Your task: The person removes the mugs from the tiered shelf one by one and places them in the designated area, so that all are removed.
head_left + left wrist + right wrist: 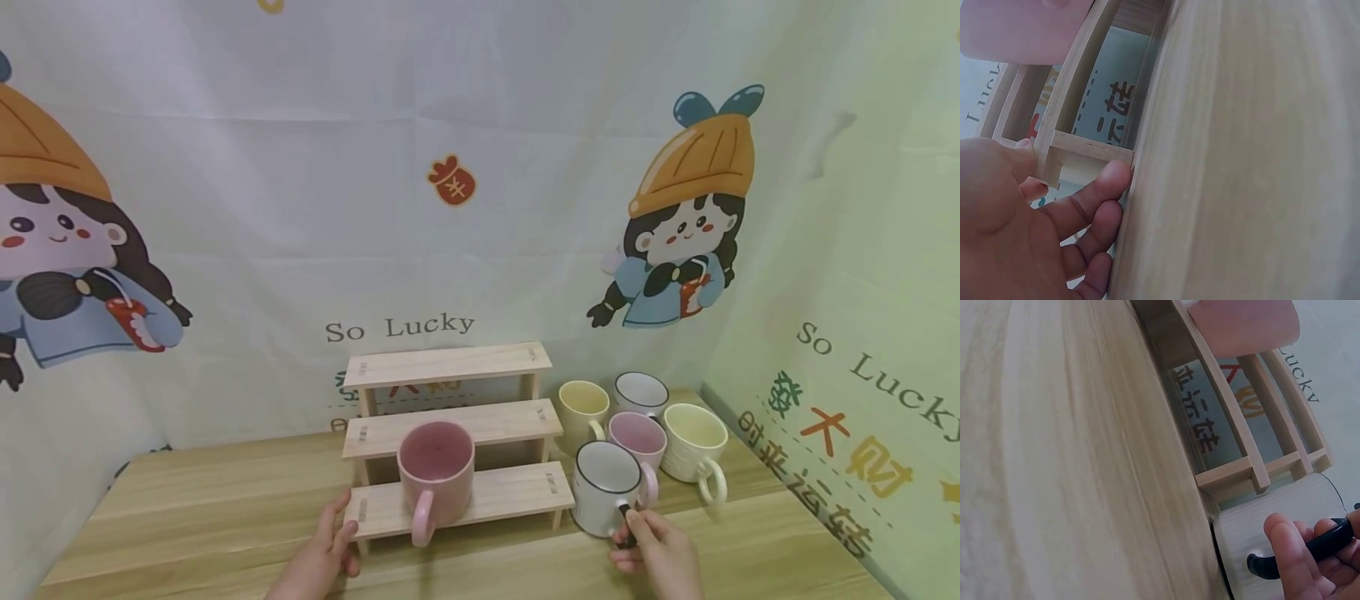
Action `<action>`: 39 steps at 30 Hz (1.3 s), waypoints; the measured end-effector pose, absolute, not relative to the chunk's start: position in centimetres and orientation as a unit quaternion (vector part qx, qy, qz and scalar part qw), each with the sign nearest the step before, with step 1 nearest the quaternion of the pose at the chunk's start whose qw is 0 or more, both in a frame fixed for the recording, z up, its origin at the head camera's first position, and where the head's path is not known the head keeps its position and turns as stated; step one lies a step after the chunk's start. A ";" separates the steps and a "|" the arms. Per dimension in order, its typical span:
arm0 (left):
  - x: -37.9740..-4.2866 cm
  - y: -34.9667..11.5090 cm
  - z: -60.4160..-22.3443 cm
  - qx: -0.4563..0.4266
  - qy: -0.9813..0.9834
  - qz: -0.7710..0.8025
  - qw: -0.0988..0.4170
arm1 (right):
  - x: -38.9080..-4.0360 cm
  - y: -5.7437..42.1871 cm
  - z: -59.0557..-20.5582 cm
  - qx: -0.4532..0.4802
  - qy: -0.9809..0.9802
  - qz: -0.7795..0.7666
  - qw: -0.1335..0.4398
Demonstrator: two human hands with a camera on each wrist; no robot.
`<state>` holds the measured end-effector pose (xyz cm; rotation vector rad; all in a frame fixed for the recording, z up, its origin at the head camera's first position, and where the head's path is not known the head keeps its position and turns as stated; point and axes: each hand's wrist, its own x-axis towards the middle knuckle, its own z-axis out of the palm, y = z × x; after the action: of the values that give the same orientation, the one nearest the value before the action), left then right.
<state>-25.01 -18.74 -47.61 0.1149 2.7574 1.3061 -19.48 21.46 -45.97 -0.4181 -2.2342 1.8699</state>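
Note:
A three-tier wooden display stand (457, 429) stands on the table against the backdrop. A pink mug (437, 475) sits on its lowest step, handle facing the front. My left hand (318, 546) grips the left end of that step; in the left wrist view the thumb and index finger are at the board's end, the other fingers (1110, 215) beside the stand's leg. To the right of the stand is a white enamel-style mug (603, 492) with a black rim. My right hand (656, 546) pinches its black handle (1322, 544) between thumb and fingers.
Behind the white mug stand a smaller pink mug (637, 433), a yellow mug (581, 408), a cream mug (693, 442) and another black-rimmed white mug (641, 392). Printed cloth (442, 275) hangs behind and along the right side of the wooden table (202, 517).

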 end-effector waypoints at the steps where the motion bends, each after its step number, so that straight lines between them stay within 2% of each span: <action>1: -25.0 -18.7 -47.6 0.038 0.902 0.427 0.045 | -19.5 21.5 -46.0 -0.143 -0.755 0.632 0.099; 14: -25.1 -18.6 -46.7 0.055 0.903 0.424 0.043 | -19.5 21.5 -46.2 -0.152 -0.744 0.642 0.111; 21: -25.0 -18.6 -46.8 0.053 0.902 0.426 0.044 | -19.3 21.7 -46.0 -0.161 -0.787 0.586 0.107; 27: -24.9 -18.6 -46.8 0.054 0.904 0.423 0.044 | -19.1 22.5 -45.0 -0.163 -0.805 0.561 0.099; 39: -24.7 -18.7 -47.1 0.047 0.905 0.420 0.042 | -18.9 22.7 -43.1 -0.164 -0.773 0.601 0.119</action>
<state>-24.69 -18.70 -47.08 0.1444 2.7708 1.2841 -18.93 22.66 -43.09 -0.4795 -2.2594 1.7573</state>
